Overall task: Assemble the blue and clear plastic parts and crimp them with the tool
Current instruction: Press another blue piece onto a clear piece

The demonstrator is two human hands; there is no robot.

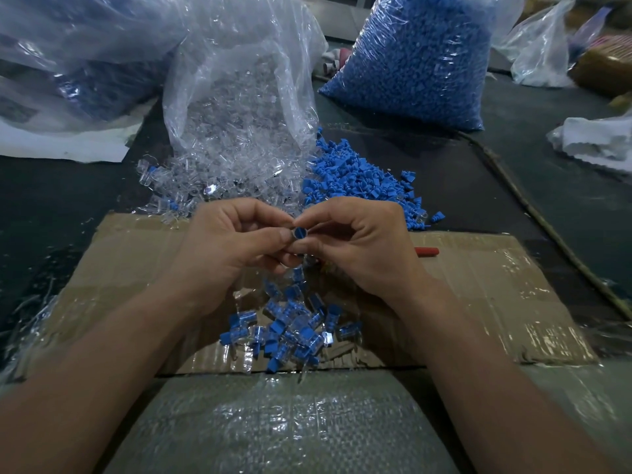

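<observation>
1. Clear parts (205,176): spilled from an open plastic bag (239,97) onto the surface, left of centre.
2. Left hand (232,248): fingers are curled, with thumb and forefinger pinched on the part held at centre.
3. Blue-and-clear part (300,233): held between both hands, above the cardboard. A round blue face with a slot is turned toward the camera, seated in a clear sleeve. It is judged light, stiff and slick, and small enough to be dropped easily. It is best taken by the sides of the sleeve, with the blue insert pressed from its end.
4. Assembled pieces (287,330): heaped on the cardboard, below the hands.
5. Right hand (359,248): fingers are curled, pinched on the same part from the opposite side.
6. Loose blue parts (359,176): heaped just beside the clear ones. A full blue-parts bag (420,59) is stood behind.
7. Tool (427,252): only a red handle is shown, laid on the cardboard beyond the right hand and untouched. Its head is hidden.
8. Surface (513,159): dark, and covered near the person by a taped cardboard sheet (478,285). A woven sack (273,422) is laid at the near edge.
9. Room: dimly lit. Further bags and crumpled white wrapping (598,142) are scattered at the edges.
</observation>
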